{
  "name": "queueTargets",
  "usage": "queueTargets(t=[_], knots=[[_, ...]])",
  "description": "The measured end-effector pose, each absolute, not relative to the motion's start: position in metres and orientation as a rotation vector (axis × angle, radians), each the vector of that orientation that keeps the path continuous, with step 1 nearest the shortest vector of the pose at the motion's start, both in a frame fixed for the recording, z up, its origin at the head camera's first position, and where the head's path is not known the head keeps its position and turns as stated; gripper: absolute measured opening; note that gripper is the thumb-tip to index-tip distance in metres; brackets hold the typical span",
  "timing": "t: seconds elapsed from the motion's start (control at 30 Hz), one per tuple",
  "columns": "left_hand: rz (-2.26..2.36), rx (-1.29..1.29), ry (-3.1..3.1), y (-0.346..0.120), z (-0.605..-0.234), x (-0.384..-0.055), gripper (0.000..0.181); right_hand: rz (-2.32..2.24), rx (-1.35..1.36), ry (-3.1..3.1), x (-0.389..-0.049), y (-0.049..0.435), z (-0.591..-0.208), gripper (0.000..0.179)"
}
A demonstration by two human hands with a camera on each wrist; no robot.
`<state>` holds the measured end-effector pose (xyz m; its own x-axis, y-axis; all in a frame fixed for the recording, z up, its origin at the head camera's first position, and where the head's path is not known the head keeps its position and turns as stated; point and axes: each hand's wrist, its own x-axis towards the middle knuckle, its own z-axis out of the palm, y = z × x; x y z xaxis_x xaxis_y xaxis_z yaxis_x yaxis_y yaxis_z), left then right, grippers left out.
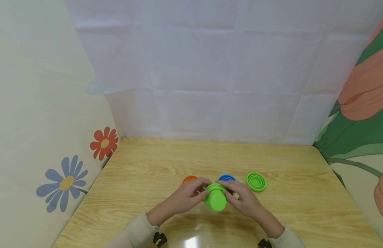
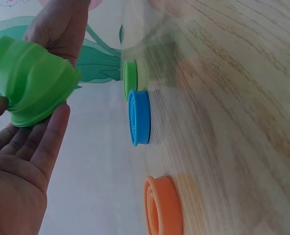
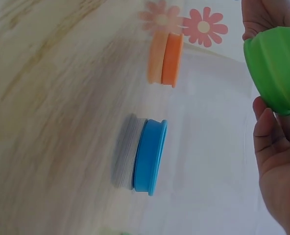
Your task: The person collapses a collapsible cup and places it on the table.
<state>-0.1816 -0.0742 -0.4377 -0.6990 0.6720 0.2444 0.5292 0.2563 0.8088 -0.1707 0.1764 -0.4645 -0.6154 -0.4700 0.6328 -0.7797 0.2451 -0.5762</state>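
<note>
A green collapsible cup, partly stretched out with ridged walls, is held above the table in both hands. In the head view its round base faces the camera and its wider rim points away. My left hand grips it from the left, with the thumb on the wall and the fingers under the rim in the left wrist view. From the other side my right hand pinches it between thumb and fingers. Behind the hands a flattened orange cup and a flattened blue cup lie on the table, partly covered in the head view.
To the right of the right hand lies another green cup, collapsed into flat rings. The wood-grain table meets a white cloth at the back, with flower-printed cloths at both sides.
</note>
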Motion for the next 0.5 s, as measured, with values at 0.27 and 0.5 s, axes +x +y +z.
queueTargets(t=[0.27,0.5], knots=[[1.462,1.098,2.37,-0.0746,-0.4403,-0.1802,0.022,1.505,1.049,-2.256,-0.168,0.179,-0.4632,0.034],[1.511,1.051,2.295,-0.074,-0.4375,-0.1808,0.017,1.66,1.09,-2.209,-0.1693,0.1825,-0.4588,0.032]])
